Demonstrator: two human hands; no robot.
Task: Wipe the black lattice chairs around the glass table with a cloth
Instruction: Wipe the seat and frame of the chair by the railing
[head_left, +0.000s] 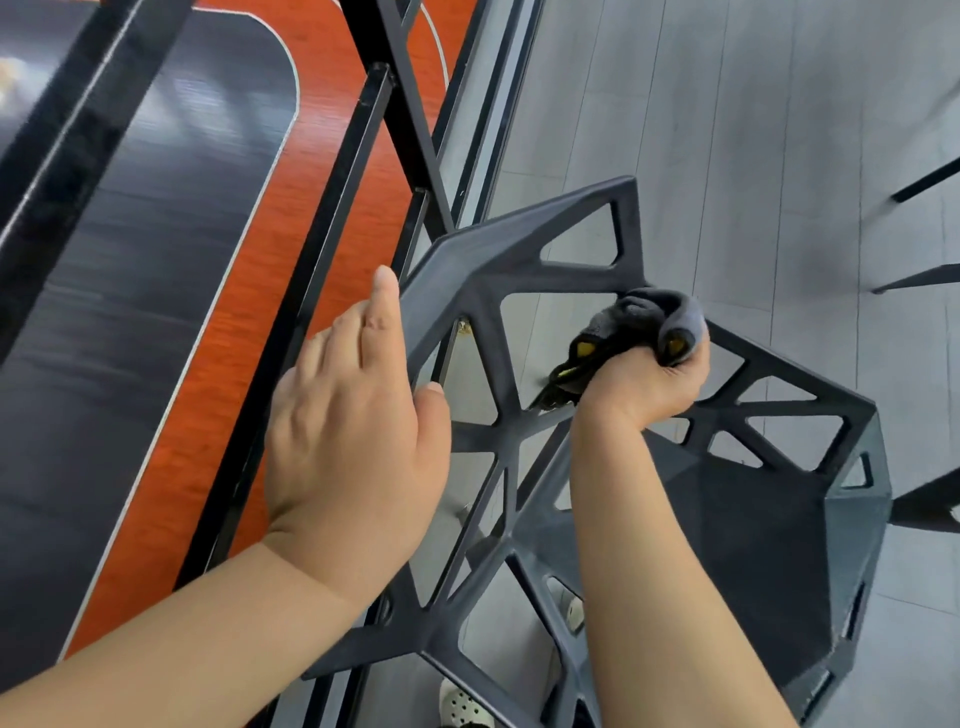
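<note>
A black lattice chair fills the middle and lower right, seen from above, its backrest toward me and its seat to the right. My left hand rests on the left edge of the backrest, fingers stretched along it and thumb hooked over the rim. My right hand is closed around a bunched grey cloth with yellow trim and presses it against an upper bar of the backrest.
A black metal railing runs diagonally just left of the chair, with an orange and dark floor far below it. Grey tiled floor lies to the right. Other chair legs show at the right edge. A white shoe is at the bottom.
</note>
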